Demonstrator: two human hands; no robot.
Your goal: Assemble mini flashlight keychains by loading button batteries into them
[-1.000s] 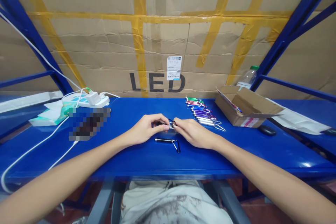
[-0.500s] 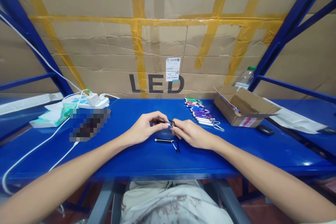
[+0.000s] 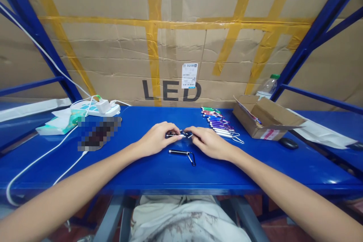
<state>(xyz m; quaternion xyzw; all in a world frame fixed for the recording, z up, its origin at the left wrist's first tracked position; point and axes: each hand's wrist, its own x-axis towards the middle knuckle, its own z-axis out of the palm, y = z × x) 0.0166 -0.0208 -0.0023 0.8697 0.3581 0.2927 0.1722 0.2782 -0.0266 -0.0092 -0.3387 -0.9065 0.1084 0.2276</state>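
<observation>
My left hand (image 3: 160, 138) is closed around a slim black pen-shaped keychain tube (image 3: 171, 135), pinching it between thumb and fingers. At the tube's right end, my right hand (image 3: 210, 143) has its thumb and fingers closed on a small carabiner clip (image 3: 190, 136) with a silver bar; the fingers partly hide it. Just below the hands, a similar black tube (image 3: 178, 152) lies on the blue table with its black carabiner (image 3: 193, 159) attached. Beyond my right hand is a row of such tubes (image 3: 217, 124) in green, red, blue, purple and silver, each with a clip.
An open cardboard box (image 3: 259, 124) stands at right, beside a black mouse (image 3: 288, 143) and a bottle (image 3: 268, 87). A power strip (image 3: 113, 110), tissue pack (image 3: 56, 126) and blurred-out object (image 3: 98, 134) with a white cable lie at left. Behind is a large taped carton (image 3: 121, 60).
My right hand's fingers have shifted slightly at the clip, and its silver bar now shows. The view has moved a little; the black tube on the table lies as before.
</observation>
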